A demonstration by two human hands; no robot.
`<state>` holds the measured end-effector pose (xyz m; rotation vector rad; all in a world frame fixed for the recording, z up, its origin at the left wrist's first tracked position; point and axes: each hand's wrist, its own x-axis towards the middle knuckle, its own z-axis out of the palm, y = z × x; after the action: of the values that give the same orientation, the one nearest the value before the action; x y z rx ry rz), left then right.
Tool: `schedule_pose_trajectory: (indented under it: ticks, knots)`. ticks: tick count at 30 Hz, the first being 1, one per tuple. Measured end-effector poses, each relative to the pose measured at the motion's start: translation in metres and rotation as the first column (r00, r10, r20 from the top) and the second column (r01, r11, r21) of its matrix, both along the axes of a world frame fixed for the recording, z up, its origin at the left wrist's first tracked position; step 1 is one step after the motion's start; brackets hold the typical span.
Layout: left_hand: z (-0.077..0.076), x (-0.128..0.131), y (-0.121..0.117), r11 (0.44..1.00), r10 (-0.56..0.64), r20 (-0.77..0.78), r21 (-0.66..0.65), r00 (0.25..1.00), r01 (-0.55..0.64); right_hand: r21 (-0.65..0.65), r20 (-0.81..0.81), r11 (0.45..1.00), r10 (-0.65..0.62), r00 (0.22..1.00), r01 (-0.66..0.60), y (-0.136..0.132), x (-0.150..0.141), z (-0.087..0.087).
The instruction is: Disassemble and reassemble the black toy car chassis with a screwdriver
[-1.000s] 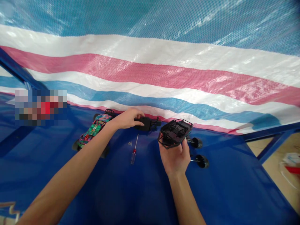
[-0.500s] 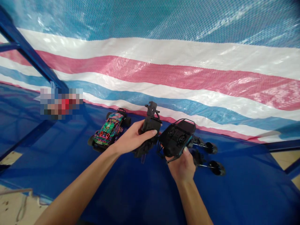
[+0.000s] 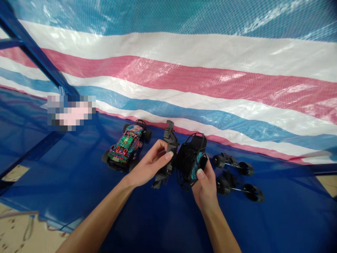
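Note:
My left hand point(image 3: 154, 161) is closed around a black toy car chassis point(image 3: 171, 142), held upright on edge with its thumb across the side. Close beside it, my right hand point(image 3: 206, 182) grips a black toy car body shell point(image 3: 191, 154) with turquoise markings and a thin tubular frame. The two parts are held side by side above the blue surface; whether they touch I cannot tell. To the left stands a complete toy car point(image 3: 126, 144) in green, red and blue. Right of my hands lie two black wheel axles, a rear one point(image 3: 231, 161) and a nearer one point(image 3: 238, 188).
A blue sheet point(image 3: 158, 225) covers the work surface. Behind it hangs a striped tarpaulin point(image 3: 168, 73) in blue, white and red. A blue metal post point(image 3: 39, 59) slants at the left, near a pixelated patch point(image 3: 72, 112).
My right hand has turned the body shell so its turquoise side shows. My left hand has rotated the chassis onto a narrower side. The view has shifted slightly, and both axles show more fully.

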<state>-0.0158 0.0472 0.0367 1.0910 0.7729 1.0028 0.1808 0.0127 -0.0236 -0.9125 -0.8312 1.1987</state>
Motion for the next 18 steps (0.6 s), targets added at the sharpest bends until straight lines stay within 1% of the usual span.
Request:
schedule_pose_trajectory:
  ticks: [2, 5, 9, 14, 18]
  knots:
    - [-0.001, 0.002, -0.002, 0.998, 0.045, 0.020, 0.050, 0.999, -0.046, 0.018, 0.059, 1.000, -0.008, 0.998, 0.007, 0.000, 0.002, -0.003]
    - [-0.005, 0.004, -0.004, 0.995, 0.098, 0.017, 0.028, 0.995, -0.099, 0.004, 0.102, 1.000, -0.018, 0.995, 0.017, -0.002, 0.000, 0.001]
    - [-0.007, 0.005, -0.007, 0.994, 0.105, 0.027, 0.002, 0.994, -0.105, -0.053, 0.077, 0.998, -0.016, 0.997, 0.021, -0.005, -0.007, 0.011]
    - [-0.010, 0.005, -0.010, 0.991, 0.130, -0.023, 0.028, 0.991, -0.129, -0.084, 0.067, 0.995, -0.056, 0.996, 0.061, -0.004, -0.010, 0.011]
    - [-0.013, 0.008, -0.009, 0.990, 0.138, -0.081, 0.054, 0.987, -0.134, -0.072, 0.080, 0.997, -0.016, 0.997, 0.022, -0.003, -0.011, 0.016]
